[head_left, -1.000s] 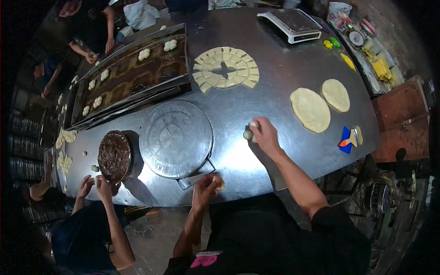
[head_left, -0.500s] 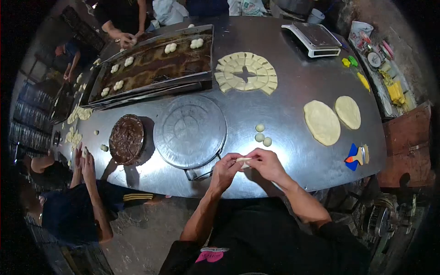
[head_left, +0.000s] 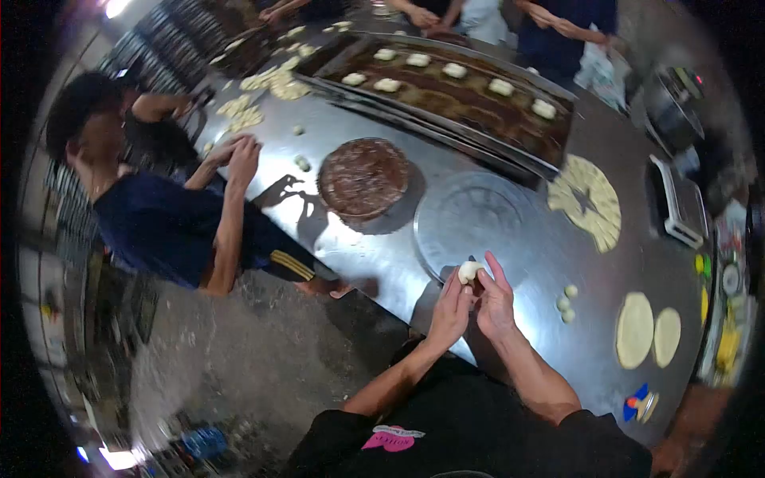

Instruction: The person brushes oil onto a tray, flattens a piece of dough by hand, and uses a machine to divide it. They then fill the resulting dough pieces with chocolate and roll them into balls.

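Note:
Between my fingertips is a small pale dough piece [head_left: 469,272], held up over the table edge. My left hand [head_left: 451,312] closes on it from the left, and my right hand [head_left: 496,307] pinches it from the right with the index finger pointing up. Behind my hands lies a round metal lid [head_left: 470,215]. Right of them sit several small dough balls [head_left: 566,303]. A round pan of dark brown filling [head_left: 363,180] stands further left.
A long baking tray [head_left: 446,99] with dough pieces crosses the back. Cut dough strips [head_left: 588,199], flat dough sheets [head_left: 635,331], a scale [head_left: 677,201] and a brush [head_left: 647,406] lie right. A co-worker [head_left: 159,215] stands left; others are behind the tray.
The view has turned left, so the table things appear further right. My hands have raised and tilted, and the dough strip between them now looks like a compact rounded piece.

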The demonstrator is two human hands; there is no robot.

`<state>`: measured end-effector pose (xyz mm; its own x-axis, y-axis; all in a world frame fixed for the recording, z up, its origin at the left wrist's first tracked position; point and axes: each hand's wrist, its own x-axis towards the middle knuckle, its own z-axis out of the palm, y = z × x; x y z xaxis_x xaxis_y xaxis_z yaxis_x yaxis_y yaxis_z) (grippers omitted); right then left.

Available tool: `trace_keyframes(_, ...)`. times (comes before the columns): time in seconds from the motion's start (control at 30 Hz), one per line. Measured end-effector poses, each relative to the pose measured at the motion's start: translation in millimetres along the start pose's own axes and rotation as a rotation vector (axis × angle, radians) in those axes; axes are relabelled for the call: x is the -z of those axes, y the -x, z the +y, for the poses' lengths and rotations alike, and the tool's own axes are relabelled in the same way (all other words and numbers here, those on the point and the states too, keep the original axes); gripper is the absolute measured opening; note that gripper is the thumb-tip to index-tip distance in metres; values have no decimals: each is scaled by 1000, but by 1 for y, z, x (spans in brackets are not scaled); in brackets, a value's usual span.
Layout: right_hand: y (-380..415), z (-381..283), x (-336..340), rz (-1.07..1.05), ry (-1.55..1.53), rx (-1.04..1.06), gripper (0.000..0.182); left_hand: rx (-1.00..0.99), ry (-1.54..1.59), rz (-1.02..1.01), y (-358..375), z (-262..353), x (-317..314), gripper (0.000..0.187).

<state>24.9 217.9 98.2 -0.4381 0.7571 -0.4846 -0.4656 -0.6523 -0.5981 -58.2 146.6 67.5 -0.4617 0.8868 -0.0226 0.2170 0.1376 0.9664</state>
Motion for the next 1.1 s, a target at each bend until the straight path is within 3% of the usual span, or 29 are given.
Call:
trace_keyframes(0.03,-15,9,-17,-21,29,-17,55,-11,-55,24,-2,-1,13,49)
trace_keyframes(0.1,-59,27,-45,-196,373,92,53,-71,-86,107,-1,1,40,48)
trace_keyframes(0.17,-104,31,-85,-371,1006,380,51,-123,-123,172,1,-7,69,48)
trace_keyframes(0.23,-141,38,-128,-488,1368,797,48,1,-118,146,5,-20,99,43)
trace_keyframes(0.27,-162,44,-143,-500,1379,788,48,16,-118,176,7,-30,112,37)
trace_keyframes(0.33,-202,60,-158,-793,1738,1194,44,106,-65,247,14,-54,131,35)
trace_keyframes(0.43,-227,72,-166,-1002,1995,1179,40,205,-11,316,28,-73,161,33)
trace_keyframes(0.5,-233,70,-171,-1069,1948,1145,41,185,-122,353,39,-91,178,31)
trace_keyframes(0.57,-222,53,-186,-1007,2106,576,43,250,-144,346,43,-98,189,29)
trace_keyframes(0.63,-233,53,-181,-1013,1973,603,43,413,-26,306,39,-100,196,30)
trace_keyframes(0.7,-231,56,-178,-980,2067,707,43,420,-4,324,31,-97,195,29)
trace_keyframes(0.8,-222,62,-177,-990,2062,669,41,379,43,321,7,-84,189,28)
trace_keyframes(0.9,-223,62,-177,-896,1936,567,38,337,563,308,-22,-83,165,30)
trace_keyframes(0.97,-211,52,-176,-741,1134,-317,36,407,841,330,-43,-64,151,34)
trace_keyframes(1.03,-167,33,-170,-659,833,-515,43,410,1020,336,-55,-37,142,32)
trace_keyframes(1.1,-140,25,-143,-644,582,-566,45,425,1192,323,-56,-22,131,29)
